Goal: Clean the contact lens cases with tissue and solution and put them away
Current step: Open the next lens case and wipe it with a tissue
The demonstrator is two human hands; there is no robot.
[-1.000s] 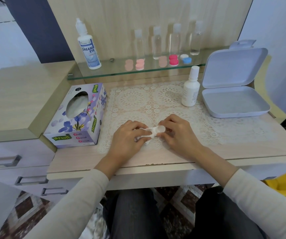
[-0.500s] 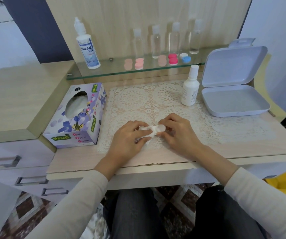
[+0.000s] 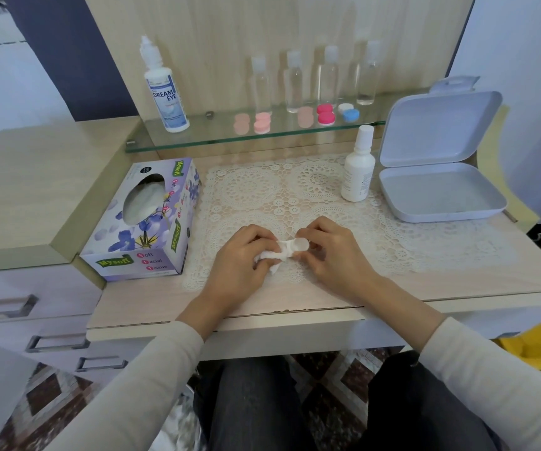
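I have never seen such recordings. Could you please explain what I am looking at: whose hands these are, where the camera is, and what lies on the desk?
No machine here: a person works with bare hands. One camera worn on the head looks down, so the arms enter from below. The left hand grips a tissue and presses it to a white case that the right hand pinches, over a lace mat on the desk. A tissue box lies to the left; a small bottle and an open box stand to the right. On the glass shelf behind stand more bottles and coloured cases.
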